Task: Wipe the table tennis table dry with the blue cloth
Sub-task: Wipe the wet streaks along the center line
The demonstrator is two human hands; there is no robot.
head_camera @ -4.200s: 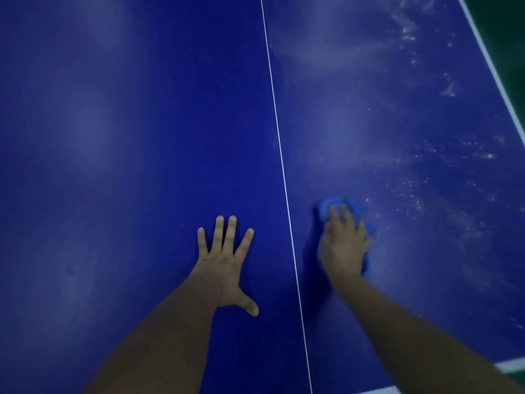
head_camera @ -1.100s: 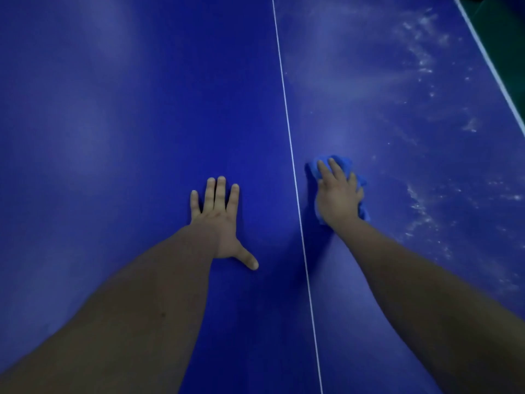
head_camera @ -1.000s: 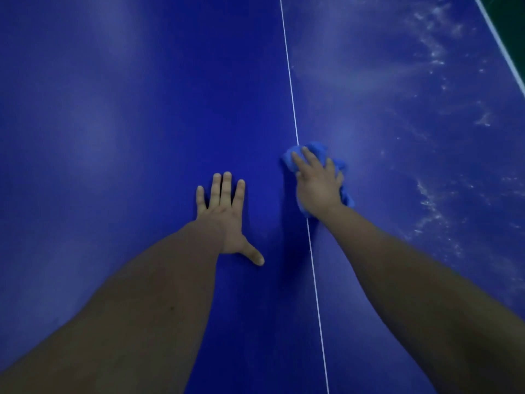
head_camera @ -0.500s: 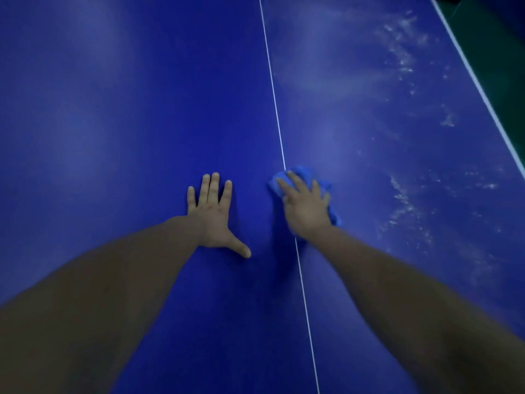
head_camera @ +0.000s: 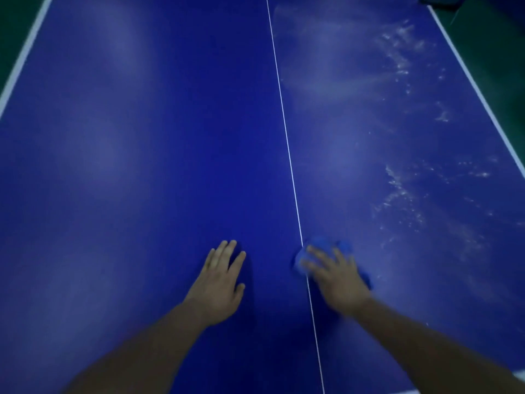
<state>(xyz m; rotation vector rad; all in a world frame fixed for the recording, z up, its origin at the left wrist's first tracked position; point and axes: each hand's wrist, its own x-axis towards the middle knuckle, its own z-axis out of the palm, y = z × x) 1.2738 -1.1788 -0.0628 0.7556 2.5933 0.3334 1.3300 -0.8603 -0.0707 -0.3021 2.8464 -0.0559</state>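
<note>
The dark blue table tennis table (head_camera: pixel 142 166) fills the view, split by a thin white centre line (head_camera: pixel 287 143). My right hand (head_camera: pixel 338 280) presses flat on the crumpled blue cloth (head_camera: pixel 321 244), which lies on the centre line and shows mostly beyond my fingertips. My left hand (head_camera: pixel 220 282) rests palm down on the left half, fingers together, holding nothing. White wet streaks and droplets (head_camera: pixel 397 191) speckle the right half, to the right of the cloth.
White edge lines mark the table's left side (head_camera: pixel 25 58) and right side (head_camera: pixel 477 92), with dark green floor beyond both. A dark object (head_camera: pixel 440 0) sits at the far right corner. A white line (head_camera: pixel 521 375) shows at the near right.
My right hand and the cloth have slid back toward me along the centre line. The view has pulled back, so both table side edges now show. My left hand stays flat.
</note>
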